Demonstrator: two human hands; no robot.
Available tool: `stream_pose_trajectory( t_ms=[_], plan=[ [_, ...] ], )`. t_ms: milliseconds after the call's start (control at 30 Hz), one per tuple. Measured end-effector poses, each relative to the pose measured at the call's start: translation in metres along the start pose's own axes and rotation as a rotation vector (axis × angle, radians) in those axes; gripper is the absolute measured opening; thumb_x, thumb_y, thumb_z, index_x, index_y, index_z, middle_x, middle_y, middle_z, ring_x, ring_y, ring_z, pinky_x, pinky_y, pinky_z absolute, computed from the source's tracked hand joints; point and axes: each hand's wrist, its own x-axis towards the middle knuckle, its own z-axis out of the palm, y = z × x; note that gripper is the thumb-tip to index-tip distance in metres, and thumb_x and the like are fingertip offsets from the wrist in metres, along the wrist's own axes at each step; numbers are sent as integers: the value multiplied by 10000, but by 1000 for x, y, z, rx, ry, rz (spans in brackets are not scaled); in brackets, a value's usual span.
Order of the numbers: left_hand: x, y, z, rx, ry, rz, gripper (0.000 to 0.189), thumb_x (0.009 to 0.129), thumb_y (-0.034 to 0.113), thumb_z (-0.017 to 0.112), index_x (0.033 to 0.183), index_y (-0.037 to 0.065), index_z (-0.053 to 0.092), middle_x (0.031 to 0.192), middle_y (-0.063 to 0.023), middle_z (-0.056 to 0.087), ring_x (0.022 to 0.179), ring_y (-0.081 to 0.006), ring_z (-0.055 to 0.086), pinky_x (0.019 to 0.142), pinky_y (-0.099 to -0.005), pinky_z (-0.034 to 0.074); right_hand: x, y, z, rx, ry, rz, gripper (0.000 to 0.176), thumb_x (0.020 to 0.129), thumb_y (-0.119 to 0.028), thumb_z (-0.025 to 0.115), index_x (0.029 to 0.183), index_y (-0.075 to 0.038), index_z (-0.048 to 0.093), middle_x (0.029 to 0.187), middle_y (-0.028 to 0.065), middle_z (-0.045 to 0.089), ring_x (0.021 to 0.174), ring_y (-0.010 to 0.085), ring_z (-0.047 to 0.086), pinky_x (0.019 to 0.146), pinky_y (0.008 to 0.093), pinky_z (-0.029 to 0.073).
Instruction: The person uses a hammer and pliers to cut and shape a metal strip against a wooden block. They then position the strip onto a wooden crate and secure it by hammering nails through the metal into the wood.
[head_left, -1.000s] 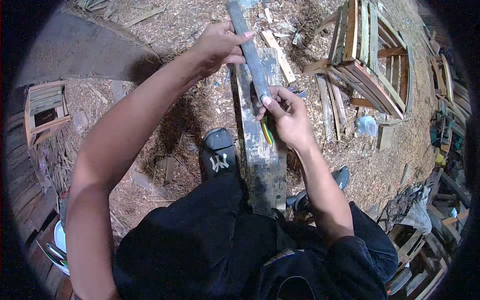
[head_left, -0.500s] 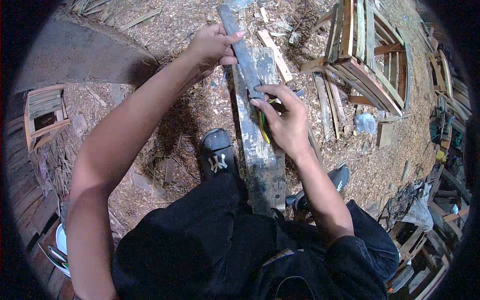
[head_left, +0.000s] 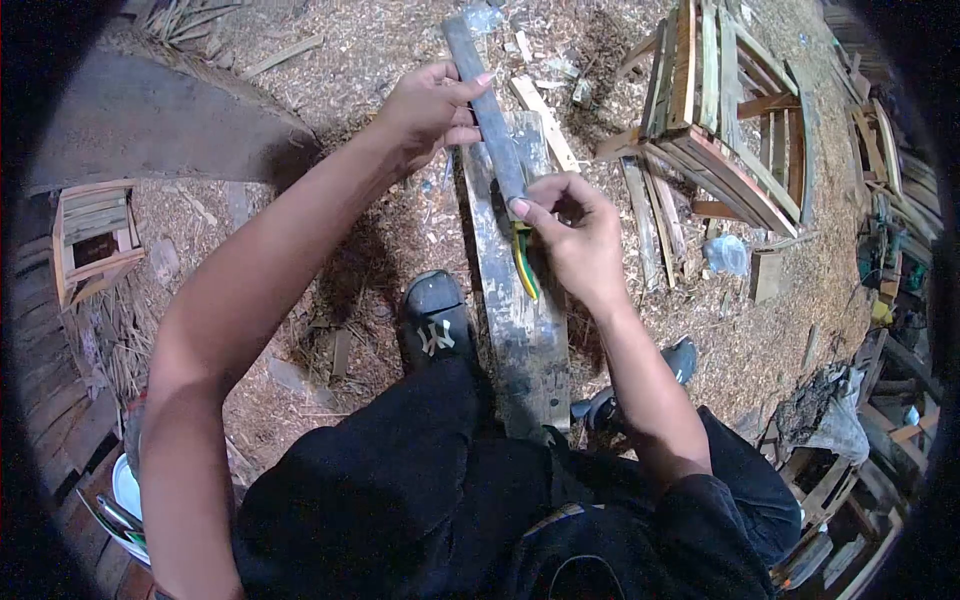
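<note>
A long, flat grey strip (head_left: 487, 110) slants over the bench plank, its far end up and to the left. My left hand (head_left: 432, 108) is closed around its upper half, thumb lying across the face. At the near end, my right hand (head_left: 578, 235) pinches the strip between thumb and fingers. Just below those fingers, a tool with a yellow-and-green handle (head_left: 526, 268) rests on the worn wooden plank (head_left: 525, 350); my right hand hides its other end. The plank runs away from me between my legs.
A slatted wooden frame (head_left: 700, 130) stands at the right, with loose slats (head_left: 650, 215) and a clear plastic piece (head_left: 727, 255) near it. A smaller wooden frame (head_left: 98, 240) is at the left. Wood shavings cover the floor (head_left: 740, 340). A white container (head_left: 127, 490) holds tools at lower left.
The strip has shifted slightly down in view, and my right hand has moved down a little at its near end, its fingers more curled. My left hand keeps its grip.
</note>
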Motion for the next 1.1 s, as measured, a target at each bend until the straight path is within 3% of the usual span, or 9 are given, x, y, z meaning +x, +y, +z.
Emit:
stream_pose_trajectory(
  t_ms=[67, 133, 267, 333, 467, 667, 900, 1000, 1100],
  plan=[
    [-2, 5, 5, -15, 16, 28, 313, 1013, 278, 717, 1218, 66, 612, 1034, -69, 704, 900, -165, 729, 723, -278, 627, 2, -7, -5, 68, 17, 35, 310, 899, -76, 805, 1171, 20, 691, 895, 75, 725, 768, 107, 658, 711, 277, 531],
    [-7, 15, 10, 26, -30, 50, 325, 1007, 278, 726, 1212, 54, 609, 1024, -86, 703, 883, -189, 742, 732, -299, 644, 4, -26, -15, 160, -150, 211, 376, 899, -97, 817, 1212, 37, 658, 874, 59, 718, 758, 102, 647, 706, 276, 529],
    [-40, 43, 37, 86, -95, 78, 350, 1035, 289, 679, 1242, 17, 602, 1061, -120, 702, 927, -208, 726, 774, -344, 640, -2, -59, -40, 129, -369, 235, 305, 931, -124, 795, 1132, 62, 660, 842, 80, 713, 680, 111, 642, 604, 262, 517],
    [-61, 64, 50, 179, -146, 105, 385, 1053, 312, 650, 1265, -3, 586, 1068, -144, 694, 920, -216, 725, 764, -335, 654, -16, -74, -49, 225, -336, 145, 254, 949, -124, 777, 1081, 62, 662, 796, 70, 703, 626, 106, 628, 547, 263, 494],
    [-106, 94, 69, 270, -183, 172, 408, 1106, 335, 539, 1305, -21, 562, 1049, -151, 667, 898, -216, 723, 760, -351, 662, -40, -112, -100, 68, -412, 171, 203, 969, -112, 749, 1010, 63, 654, 714, 55, 670, 588, 113, 612, 514, 280, 464],
    [-153, 121, 65, 414, -47, 110, 450, 1115, 400, 495, 1348, 23, 573, 1020, -97, 675, 839, -165, 712, 767, -329, 657, -76, -194, -210, -27, -421, 191, 226, 962, -137, 766, 1018, 58, 666, 825, 99, 691, 684, 141, 650, 610, 286, 550],
    [-118, 134, 70, 458, -10, 105, 396, 1104, 397, 532, 1281, 53, 614, 961, -71, 693, 766, -134, 691, 662, -282, 600, -56, -210, -288, 37, -335, 147, 218, 970, -152, 753, 1105, -14, 652, 877, 46, 682, 719, 120, 656, 690, 266, 588],
    [-73, 132, 79, 469, -46, 97, 379, 1109, 356, 530, 1291, 32, 601, 977, -93, 706, 754, -146, 698, 661, -298, 610, -24, -200, -313, 73, -344, 213, 234, 970, -99, 728, 1146, 16, 624, 912, 65, 675, 759, 144, 658, 697, 300, 579],
    [-19, 125, 89, 591, -145, 108, 300, 1096, 300, 569, 1236, 42, 635, 938, -94, 721, 738, -140, 694, 620, -305, 593, 10, -171, -323, 102, -231, 357, 160, 976, -99, 719, 1102, -32, 645, 894, 35, 664, 772, 151, 643, 730, 318, 564]
  ],
)
